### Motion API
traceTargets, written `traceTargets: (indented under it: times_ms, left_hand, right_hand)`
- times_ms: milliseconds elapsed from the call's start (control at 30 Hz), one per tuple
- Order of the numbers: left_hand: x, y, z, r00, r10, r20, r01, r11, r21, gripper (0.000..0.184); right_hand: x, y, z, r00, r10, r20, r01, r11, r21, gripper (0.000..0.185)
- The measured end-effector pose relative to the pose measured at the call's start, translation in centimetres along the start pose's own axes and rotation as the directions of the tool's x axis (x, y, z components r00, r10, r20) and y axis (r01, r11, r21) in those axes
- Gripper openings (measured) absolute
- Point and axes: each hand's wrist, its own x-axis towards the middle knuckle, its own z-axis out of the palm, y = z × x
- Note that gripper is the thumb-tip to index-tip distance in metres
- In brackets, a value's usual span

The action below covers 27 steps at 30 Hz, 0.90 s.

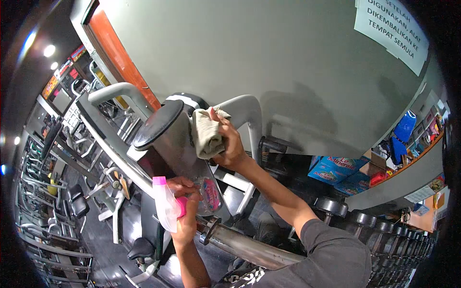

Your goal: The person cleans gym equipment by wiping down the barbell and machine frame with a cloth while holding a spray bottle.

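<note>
Fabric of a dark shirt (331, 254), white lettering across its front, is closest, beside a thick, scuffed metal cylinder (259, 246) with a dull shine. Past it, the person's left hand (188, 216) is curled around the neck of a spray bottle (210, 194), held tilted; its clear plastic body bears a pink label, its head is milky and smooth, and its nozzle and collar are bright pink. What sits inside, I can't make out from where I stand. The right hand (232, 146), farther out, grips a folded, wrinkled beige cloth (206, 137), thumb up over one edge, at the right side of a smooth grey machine column (176, 144); whether cloth and column touch is hard to tell. A flat, black oval pad (161, 125) caps the column, and fat, curved grey tubes (249, 108) arch off either side. Over to the right runs a row of dark, round-ended dumbbells (333, 207). Beyond them sit blue cartons (331, 170) printed Le Minerale, their contents hidden, and a wood-edged counter (403, 185) holding a jumble of blue and red things. A flat grey wall (249, 53) stands behind, a white paper notice (391, 31) stuck high on it, an orange-brown door (117, 53) at its left end. Farthest off, metal-framed gym machines (79, 206) crowd the room under round, glaring ceiling lights (49, 50).
</note>
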Motion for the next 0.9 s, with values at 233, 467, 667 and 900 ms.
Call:
traceTargets:
  times_ms: [233,467,667,900]
  left_hand:
    - [-0.1,0.0,-0.1,1.0,-0.02,-0.011,0.02,1.0,0.003,0.037]
    - [-0.1,0.2,0.1,0.999,-0.023,-0.028,0.022,0.999,-0.027,0.036]
    - [-0.1,0.0,-0.2,1.0,-0.005,0.001,0.005,1.0,0.002,0.037]
    - [0.2,0.6,0.3,1.0,-0.025,0.007,0.025,0.999,0.023,0.038]
  right_hand:
    - [0.5,-0.8,-0.4,0.994,-0.114,-0.006,0.109,0.965,-0.24,0.068]
    - [-0.7,-1.6,2.0,0.998,-0.007,-0.066,-0.003,0.99,-0.138,0.069]
    - [-2.3,2.7,0.7,0.98,-0.197,-0.042,0.18,0.952,-0.249,0.048]
    - [-6.5,12.3,-0.5,0.779,0.453,-0.434,-0.555,0.82,-0.14,0.043]
